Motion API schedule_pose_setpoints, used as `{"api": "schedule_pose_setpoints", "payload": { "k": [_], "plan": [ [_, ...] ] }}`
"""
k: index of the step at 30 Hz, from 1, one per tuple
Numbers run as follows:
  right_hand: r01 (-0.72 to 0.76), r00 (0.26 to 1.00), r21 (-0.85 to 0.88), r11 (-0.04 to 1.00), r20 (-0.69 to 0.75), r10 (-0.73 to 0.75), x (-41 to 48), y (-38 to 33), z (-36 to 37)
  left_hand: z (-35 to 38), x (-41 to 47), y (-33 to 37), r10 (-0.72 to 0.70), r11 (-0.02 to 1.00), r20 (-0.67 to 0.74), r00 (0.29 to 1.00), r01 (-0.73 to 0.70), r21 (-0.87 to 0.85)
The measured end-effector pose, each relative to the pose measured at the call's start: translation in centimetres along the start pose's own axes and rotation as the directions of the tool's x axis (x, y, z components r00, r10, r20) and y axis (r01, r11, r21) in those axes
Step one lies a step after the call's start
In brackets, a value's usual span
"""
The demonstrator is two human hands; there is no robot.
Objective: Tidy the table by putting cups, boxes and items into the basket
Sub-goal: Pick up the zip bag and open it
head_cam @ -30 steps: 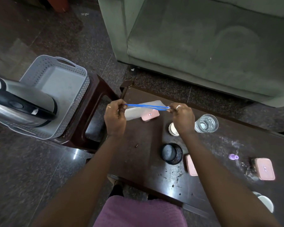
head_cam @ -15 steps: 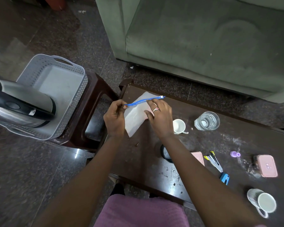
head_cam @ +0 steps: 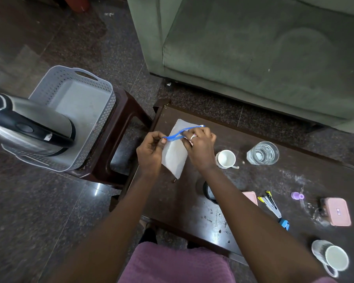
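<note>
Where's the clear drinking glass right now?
In the head view the drinking glass stands on the far side of the dark table, right of the small white cup and of the right hand.

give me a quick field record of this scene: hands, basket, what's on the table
left hand: pinching one end of blue band
right hand: gripping the band's other end, over translucent box
basket: on a stool left of table, holds kettle
table: white cup, glass, pink box, stapler, mug
</note>
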State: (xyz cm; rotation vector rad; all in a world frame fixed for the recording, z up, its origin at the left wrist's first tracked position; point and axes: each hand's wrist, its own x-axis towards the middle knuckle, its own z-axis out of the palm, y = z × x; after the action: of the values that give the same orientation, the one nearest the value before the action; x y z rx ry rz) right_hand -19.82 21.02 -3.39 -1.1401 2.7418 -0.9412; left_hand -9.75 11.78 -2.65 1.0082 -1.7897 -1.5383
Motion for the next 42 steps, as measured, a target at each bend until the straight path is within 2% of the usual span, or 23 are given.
{"api": "schedule_pose_setpoints", "payload": {
  "k": [4,7,9,12,16,21,24,27,31,34,36,37,39,40,42],
  "plan": [
    [0.071,0.997,-0.019,0.997,0.030,-0.070,0.0,0.5,-0.5,-1.0,-0.8,-0.3,0.027,0.999,0.070,0.997,-0.024,-0.038],
    [0.168,0.981,-0.106,0.980,0.116,-0.156,-0.3,1.1,-1.0,-0.9,0.2,0.6,-0.134,0.990,0.105,0.985,0.138,-0.030],
    [0.231,0.964,-0.156,0.960,0.167,-0.205,-0.4,1.3,-1.3,-0.5,1.5,1.3,-0.274,0.959,0.185,0.944,0.253,0.129],
    [0.294,0.945,-0.193,0.936,0.206,-0.255,-0.6,1.7,-1.5,0.3,3.1,2.1,-0.394,0.871,0.342,0.853,0.227,0.436],
    [0.331,0.930,-0.210,0.920,0.239,-0.280,-1.2,2.6,-1.6,1.2,4.0,2.4,-0.509,0.807,0.433,0.744,0.237,0.541],
    [0.411,0.885,-0.184,0.893,0.315,-0.343,-2.6,3.7,-1.7,2.8,2.7,1.1,-0.542,0.704,0.367,0.756,0.169,0.690],
    [0.454,0.863,-0.198,0.869,0.340,-0.374,-3.3,4.5,-2.2,4.7,1.6,0.5,-0.529,0.708,0.328,0.783,0.194,0.679],
    [0.386,0.905,-0.200,0.900,0.272,-0.327,-3.2,5.4,-3.2,6.0,1.5,0.4,-0.499,0.712,0.235,0.834,0.240,0.660],
    [0.118,0.988,-0.242,0.963,0.127,-0.089,-1.2,5.8,-5.8,6.3,1.6,0.6,-0.418,0.766,0.063,0.906,0.314,0.561],
    [-0.056,0.998,-0.350,0.935,-0.033,0.048,0.3,4.6,-7.4,6.4,1.4,0.4,-0.380,0.830,0.020,0.925,0.332,0.447],
    [-0.059,0.996,-0.324,0.944,-0.078,0.036,0.4,2.8,-7.3,6.8,1.1,0.3,-0.380,0.856,0.024,0.924,0.342,0.388],
    [-0.003,0.998,-0.275,0.961,-0.056,-0.013,0.1,1.9,-6.8,7.0,0.9,0.2,-0.385,0.863,0.031,0.922,0.348,0.365],
    [0.006,0.991,-0.093,0.996,0.132,0.006,-0.5,0.7,-5.3,7.4,0.5,-0.1,-0.402,0.865,0.061,0.914,0.357,0.353],
    [-0.057,0.964,-0.050,0.997,0.256,0.068,-0.7,0.6,-4.5,7.6,0.3,-0.3,-0.412,0.861,0.079,0.908,0.359,0.361],
    [-0.222,0.860,-0.098,0.970,0.450,0.242,-1.3,1.1,-3.0,7.8,-0.1,-0.9,-0.418,0.857,0.116,0.901,0.349,0.379]
  ]
}}
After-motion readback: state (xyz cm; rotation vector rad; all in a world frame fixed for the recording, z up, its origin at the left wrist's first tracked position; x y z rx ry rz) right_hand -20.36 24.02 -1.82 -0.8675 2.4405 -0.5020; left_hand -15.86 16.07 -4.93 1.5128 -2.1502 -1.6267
